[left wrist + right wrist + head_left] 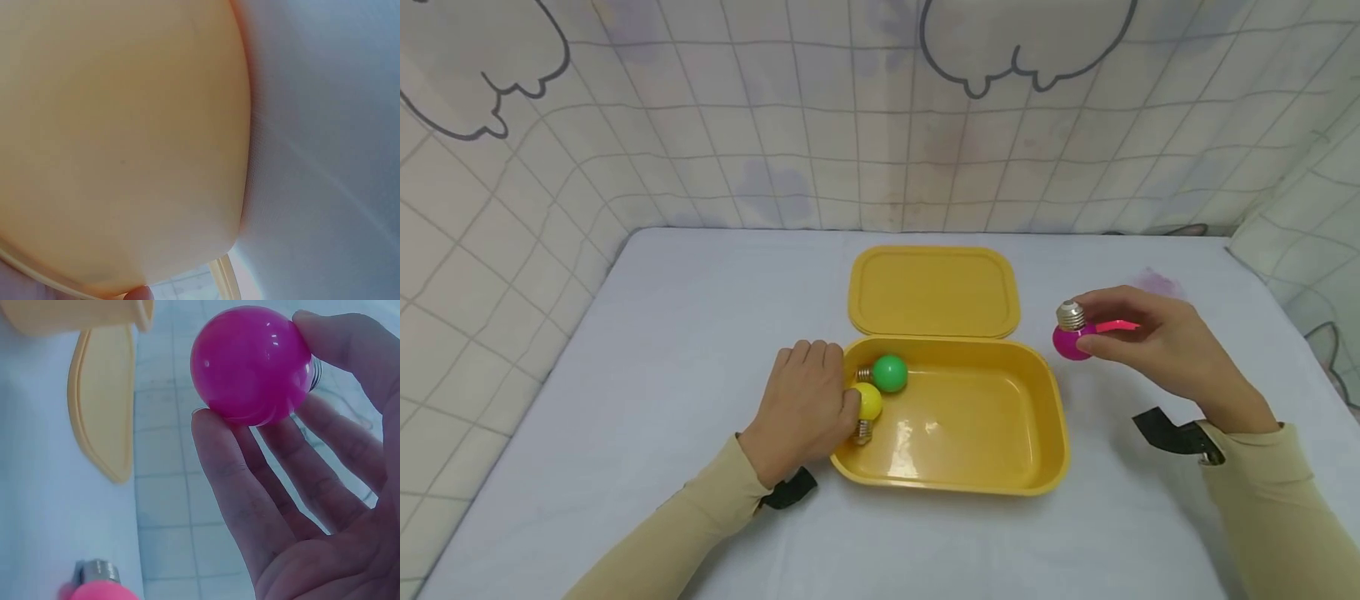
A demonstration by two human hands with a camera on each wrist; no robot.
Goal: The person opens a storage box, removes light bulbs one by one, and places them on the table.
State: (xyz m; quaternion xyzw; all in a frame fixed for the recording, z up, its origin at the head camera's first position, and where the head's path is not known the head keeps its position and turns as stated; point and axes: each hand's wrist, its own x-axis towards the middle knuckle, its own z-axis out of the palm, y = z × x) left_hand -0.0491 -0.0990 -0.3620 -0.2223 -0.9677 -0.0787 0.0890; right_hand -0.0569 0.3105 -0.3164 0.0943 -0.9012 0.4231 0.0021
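My left hand (805, 400) grips the left rim of a yellow plastic box (970, 483), thumb over the inside. In the left wrist view the box's outer wall (125, 137) fills most of the picture. A green light bulb (890, 374) and a yellow light bulb (870, 402) lie in the box's left end, the yellow one beside my thumb. Right of the box, my right hand (1165, 342) holds a magenta light bulb (250, 365) between thumb and fingertips, its metal screw base (1071, 315) upward. Another pink bulb (103, 592) shows partly in the right wrist view.
A yellow lid (934, 292) lies flat just behind the box. White cloth (625, 350) covers the table. A grid-patterned curtain (820, 133) hangs behind and at the sides. Dark cable (1333, 358) shows at the far right.
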